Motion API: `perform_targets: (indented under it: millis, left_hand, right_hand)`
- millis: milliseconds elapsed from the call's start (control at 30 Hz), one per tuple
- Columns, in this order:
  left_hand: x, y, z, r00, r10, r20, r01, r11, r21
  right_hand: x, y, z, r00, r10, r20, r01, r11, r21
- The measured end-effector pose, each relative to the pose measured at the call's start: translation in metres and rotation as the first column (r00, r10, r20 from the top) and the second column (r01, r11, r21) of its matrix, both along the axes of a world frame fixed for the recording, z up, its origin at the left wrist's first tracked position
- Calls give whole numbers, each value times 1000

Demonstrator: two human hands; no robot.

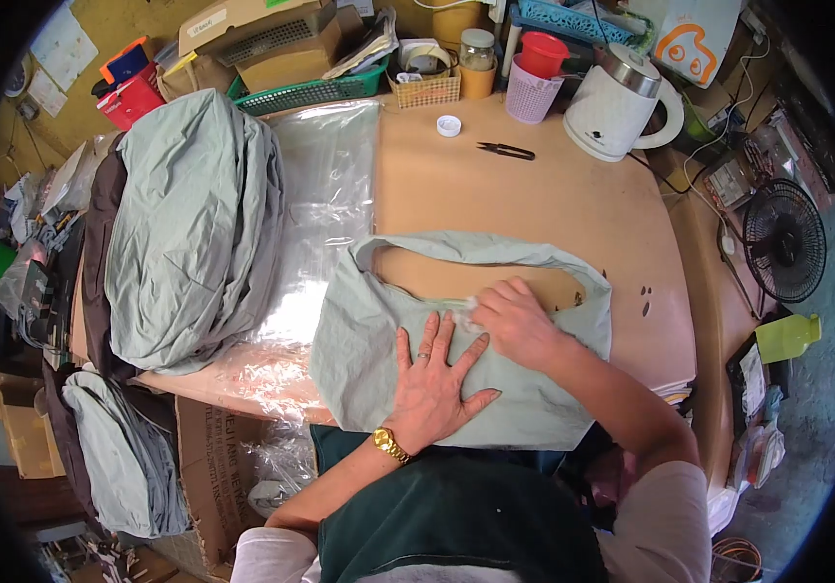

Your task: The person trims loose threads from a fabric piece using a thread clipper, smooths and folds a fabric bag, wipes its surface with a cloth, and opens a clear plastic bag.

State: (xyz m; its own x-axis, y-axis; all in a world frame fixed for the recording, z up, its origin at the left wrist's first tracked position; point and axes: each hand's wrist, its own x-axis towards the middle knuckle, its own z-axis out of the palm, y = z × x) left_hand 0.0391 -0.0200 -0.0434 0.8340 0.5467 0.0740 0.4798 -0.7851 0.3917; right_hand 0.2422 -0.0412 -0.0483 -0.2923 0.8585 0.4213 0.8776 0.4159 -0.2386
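A pale green fabric bag lies flat on the table in front of me, its wide strap looped on the far side. My left hand presses flat on the bag's body with the fingers spread, a gold watch on the wrist. Beside it, my right hand is closed around a small whitish wad, cloth or thin plastic, at the bag's upper edge. The fingers partly hide the wad, so its exact kind is unclear.
Left of the bag lie clear plastic sheets and a tall pile of green fabric. Black thread snips, a white cap and a white kettle are farther back. A black fan stands at right.
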Motion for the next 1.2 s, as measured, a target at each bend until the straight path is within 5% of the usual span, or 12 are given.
perform_targets:
  millis: [400, 500, 567, 633, 733, 800, 1200]
  left_hand:
    - [0, 0, 1, 1000, -3, 16, 2, 999, 35]
    - [-3, 2, 3, 992, 23, 120, -25, 1000, 12]
    - [-17, 14, 0, 948, -82, 308, 148, 969, -200]
    - [-38, 21, 69, 769, 138, 624, 181, 890, -419]
    - [-78, 16, 158, 449, 65, 891, -210, 977, 35]
    - [-96, 15, 174, 342, -69, 937, -247, 956, 160]
    - [-131, -8, 190, 195, -280, 940, -341, 879, 333]
  right_hand:
    - [-4, -2, 0, 996, -85, 17, 85, 996, -19]
    - [2, -14, 4, 990, -128, 50, 132, 989, -69]
    - [-2, -16, 4, 989, -134, 67, 138, 988, -69]
    - [-5, -14, 7, 984, -157, 86, 162, 985, -54]
    - [-21, -26, 13, 984, -163, 72, 168, 984, -61]
    - [-26, -24, 16, 971, -235, 50, 238, 969, -69]
    - [-23, -21, 7, 969, -226, -102, 224, 974, -40]
